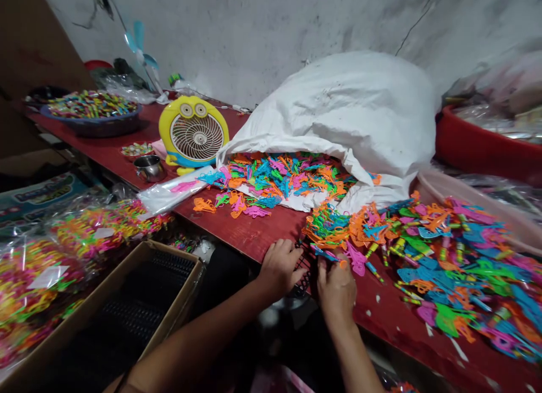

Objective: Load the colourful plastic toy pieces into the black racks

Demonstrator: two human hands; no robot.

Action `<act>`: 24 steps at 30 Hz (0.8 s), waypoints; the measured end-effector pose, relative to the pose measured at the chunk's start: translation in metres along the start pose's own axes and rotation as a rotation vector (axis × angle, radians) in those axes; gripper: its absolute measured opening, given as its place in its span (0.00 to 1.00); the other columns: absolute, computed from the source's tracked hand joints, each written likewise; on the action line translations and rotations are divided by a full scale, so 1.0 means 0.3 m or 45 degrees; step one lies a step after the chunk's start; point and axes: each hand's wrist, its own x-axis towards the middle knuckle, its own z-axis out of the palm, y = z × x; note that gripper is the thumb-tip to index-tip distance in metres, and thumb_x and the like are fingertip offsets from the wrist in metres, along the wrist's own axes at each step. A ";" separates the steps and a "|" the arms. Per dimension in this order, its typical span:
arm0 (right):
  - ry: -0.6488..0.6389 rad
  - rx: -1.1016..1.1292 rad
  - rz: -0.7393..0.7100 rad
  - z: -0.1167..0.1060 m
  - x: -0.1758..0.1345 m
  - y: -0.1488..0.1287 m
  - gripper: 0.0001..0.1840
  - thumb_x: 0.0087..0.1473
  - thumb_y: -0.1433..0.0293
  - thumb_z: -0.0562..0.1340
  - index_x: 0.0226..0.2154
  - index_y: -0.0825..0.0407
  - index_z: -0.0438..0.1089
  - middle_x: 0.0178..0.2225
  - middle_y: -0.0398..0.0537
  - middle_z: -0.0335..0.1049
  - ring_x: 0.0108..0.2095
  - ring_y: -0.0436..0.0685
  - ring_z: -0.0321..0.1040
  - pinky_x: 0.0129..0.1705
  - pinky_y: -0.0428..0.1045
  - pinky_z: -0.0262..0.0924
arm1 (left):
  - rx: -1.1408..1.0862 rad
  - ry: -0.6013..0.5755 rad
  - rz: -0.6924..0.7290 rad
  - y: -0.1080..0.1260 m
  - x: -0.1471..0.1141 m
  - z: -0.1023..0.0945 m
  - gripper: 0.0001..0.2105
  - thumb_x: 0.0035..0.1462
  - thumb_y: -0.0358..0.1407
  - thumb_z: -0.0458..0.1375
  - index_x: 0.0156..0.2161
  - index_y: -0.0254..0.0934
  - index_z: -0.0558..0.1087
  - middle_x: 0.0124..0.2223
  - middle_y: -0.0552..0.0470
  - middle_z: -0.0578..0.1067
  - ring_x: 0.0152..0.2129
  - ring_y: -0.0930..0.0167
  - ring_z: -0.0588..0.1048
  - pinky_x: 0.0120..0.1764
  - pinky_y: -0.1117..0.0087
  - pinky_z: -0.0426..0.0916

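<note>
Forearms reach toward mesh, left fingers unclear in grip, right fingers pinching a toy, heap perhaps done, sack apparently not.

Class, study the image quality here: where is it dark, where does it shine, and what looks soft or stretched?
Head view: the inside of the cardboard box sinks into shadow, while the wall is paler; head view: the metal cup catches glints; head view: the red basin looks soft and stretched near the right edge, the yellow fan crisper.
</note>
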 end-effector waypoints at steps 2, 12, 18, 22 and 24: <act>-0.029 -0.029 0.035 -0.006 0.001 0.001 0.17 0.62 0.63 0.51 0.44 0.58 0.66 0.37 0.56 0.71 0.31 0.59 0.67 0.30 0.51 0.54 | -0.117 0.150 0.033 0.019 0.005 -0.015 0.19 0.56 0.44 0.61 0.51 0.38 0.70 0.47 0.45 0.72 0.44 0.62 0.68 0.45 0.60 0.65; -0.132 -0.117 0.040 -0.027 0.031 0.036 0.15 0.63 0.65 0.51 0.35 0.55 0.69 0.30 0.50 0.72 0.27 0.53 0.65 0.27 0.47 0.46 | -0.132 0.304 0.232 0.109 0.137 -0.044 0.11 0.64 0.43 0.53 0.41 0.40 0.74 0.40 0.50 0.75 0.39 0.67 0.70 0.42 0.63 0.60; -0.287 -0.158 0.056 -0.030 0.073 0.029 0.14 0.64 0.64 0.52 0.35 0.54 0.68 0.28 0.48 0.72 0.25 0.52 0.65 0.26 0.47 0.41 | -0.016 0.218 0.251 0.092 0.177 -0.046 0.10 0.63 0.42 0.54 0.37 0.39 0.73 0.37 0.50 0.75 0.37 0.67 0.71 0.40 0.64 0.60; -0.347 -0.158 0.056 -0.029 0.086 0.026 0.13 0.64 0.65 0.52 0.38 0.55 0.69 0.29 0.49 0.73 0.27 0.53 0.67 0.27 0.48 0.42 | -0.048 0.170 0.264 0.073 0.192 -0.039 0.09 0.62 0.42 0.56 0.37 0.39 0.75 0.38 0.51 0.76 0.38 0.68 0.72 0.42 0.64 0.60; -0.378 -0.151 0.055 -0.030 0.089 0.024 0.14 0.65 0.65 0.52 0.38 0.55 0.68 0.30 0.49 0.73 0.28 0.54 0.68 0.27 0.48 0.43 | -0.079 0.162 0.275 0.061 0.199 -0.041 0.09 0.62 0.42 0.56 0.37 0.40 0.75 0.39 0.51 0.76 0.39 0.69 0.72 0.43 0.65 0.61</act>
